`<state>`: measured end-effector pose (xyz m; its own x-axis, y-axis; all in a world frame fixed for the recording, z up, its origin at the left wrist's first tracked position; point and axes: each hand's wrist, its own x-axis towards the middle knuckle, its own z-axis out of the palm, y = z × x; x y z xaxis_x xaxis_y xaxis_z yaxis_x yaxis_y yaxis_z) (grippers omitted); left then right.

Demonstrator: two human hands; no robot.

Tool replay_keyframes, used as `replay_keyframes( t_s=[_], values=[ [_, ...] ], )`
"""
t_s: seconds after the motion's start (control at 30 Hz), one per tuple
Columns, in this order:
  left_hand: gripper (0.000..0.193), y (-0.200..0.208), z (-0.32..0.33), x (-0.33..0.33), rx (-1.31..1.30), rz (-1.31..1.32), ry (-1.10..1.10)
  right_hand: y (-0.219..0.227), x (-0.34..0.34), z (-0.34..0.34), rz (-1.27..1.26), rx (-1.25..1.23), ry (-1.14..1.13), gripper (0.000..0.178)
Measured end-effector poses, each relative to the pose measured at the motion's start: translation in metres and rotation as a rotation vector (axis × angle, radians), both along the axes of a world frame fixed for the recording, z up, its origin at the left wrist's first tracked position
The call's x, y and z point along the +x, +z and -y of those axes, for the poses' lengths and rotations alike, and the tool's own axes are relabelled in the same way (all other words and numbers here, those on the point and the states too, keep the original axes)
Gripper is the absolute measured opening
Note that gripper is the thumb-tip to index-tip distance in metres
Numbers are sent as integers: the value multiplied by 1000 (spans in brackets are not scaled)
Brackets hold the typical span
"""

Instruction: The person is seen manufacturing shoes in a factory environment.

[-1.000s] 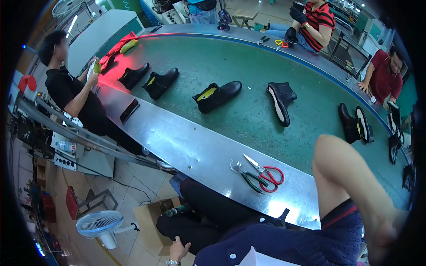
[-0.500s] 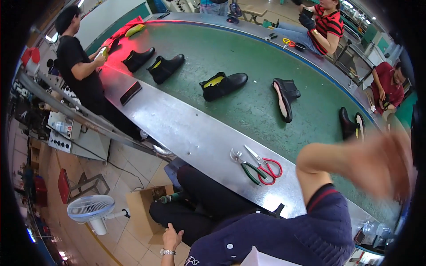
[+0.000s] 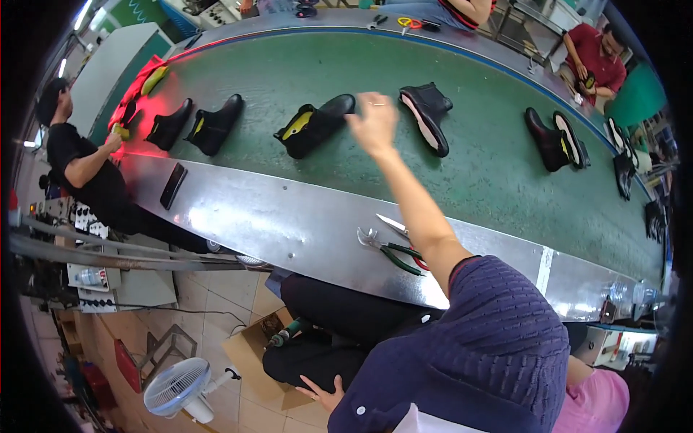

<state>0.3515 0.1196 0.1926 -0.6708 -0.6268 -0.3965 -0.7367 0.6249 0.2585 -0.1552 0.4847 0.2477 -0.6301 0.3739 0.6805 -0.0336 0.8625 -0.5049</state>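
Note:
My right hand [image 3: 374,123] is stretched over the green belt, its fingers apart and nothing visible in it. Its thumb side is at the toe of a black ankle boot [image 3: 319,126] with yellow lining; I cannot tell whether they touch. Right of the hand, another black boot [image 3: 427,115] lies on its side, showing its pale sole. My left hand [image 3: 323,393] rests on my dark trousers with the fingers spread. Beneath my right forearm are green-handled pliers [image 3: 393,252] and scissors [image 3: 393,224], whose red handles are mostly hidden.
The green belt [image 3: 491,180] carries more boots [image 3: 216,124] to the left and a pair [image 3: 546,141] to the right. A phone [image 3: 173,186] lies on the metal edge [image 3: 253,209]. Co-workers sit or stand around; a cardboard box [image 3: 249,353] and a fan [image 3: 177,386] are below.
My right hand has swung from the far right to the middle of the belt, by the boot's toe. My left hand stays at my lap, its fingers now spread. The view has shifted.

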Motion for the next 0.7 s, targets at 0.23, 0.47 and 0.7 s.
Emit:
replay_keyframes(
  t_s=[0.23, 0.47, 0.7],
  values=[
    [111, 11, 19, -39, 68, 205, -180, -81, 78, -203, 625, -287, -140, 58],
    [87, -38, 38, -103, -143, 98, -460, -63, 82, -177, 659, -176, -251, 38],
    [76, -76, 81, 8, -481, 104, -535, -45, 73, -146, 780, -112, -280, 43]
  ],
)
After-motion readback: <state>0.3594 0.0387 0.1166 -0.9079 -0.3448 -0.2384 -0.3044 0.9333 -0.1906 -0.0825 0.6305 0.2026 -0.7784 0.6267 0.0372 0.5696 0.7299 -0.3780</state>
